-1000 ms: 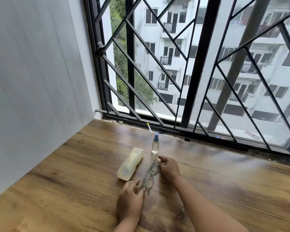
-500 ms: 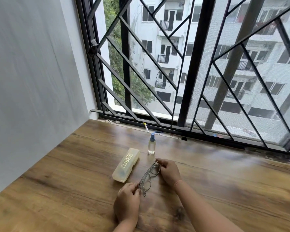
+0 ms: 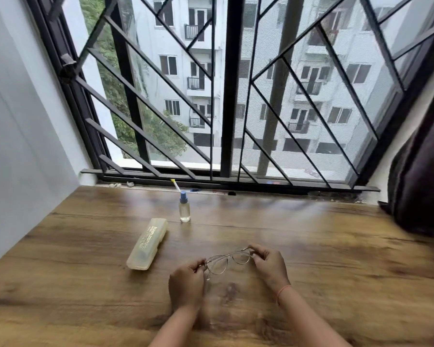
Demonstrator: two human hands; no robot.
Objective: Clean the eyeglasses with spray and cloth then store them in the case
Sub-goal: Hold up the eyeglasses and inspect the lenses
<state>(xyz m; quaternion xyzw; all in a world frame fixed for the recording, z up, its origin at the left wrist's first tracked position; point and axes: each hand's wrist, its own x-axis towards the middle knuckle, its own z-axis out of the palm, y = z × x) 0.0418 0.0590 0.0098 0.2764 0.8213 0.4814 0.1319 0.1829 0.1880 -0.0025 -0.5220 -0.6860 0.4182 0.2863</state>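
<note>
Thin metal-framed eyeglasses (image 3: 227, 261) are held just above the wooden table (image 3: 336, 259). My left hand (image 3: 186, 284) pinches the frame's left end, and my right hand (image 3: 269, 265) pinches its right end. A shut, pale yellow translucent case (image 3: 147, 243) lies to the left of the glasses. Beyond it stands a small clear spray bottle (image 3: 184, 207) with a blue cap. No cloth is in view.
A barred window (image 3: 226, 96) runs along the table's far edge, with a white wall (image 3: 23, 134) at the left. A dark curtain (image 3: 419, 171) hangs at the right. A thin white stick with a yellow tip (image 3: 176, 185) lies on the sill.
Both hands have turned the eyeglasses from pointing away from me to lying crosswise in front of me. The view has shifted right, bringing the curtain in.
</note>
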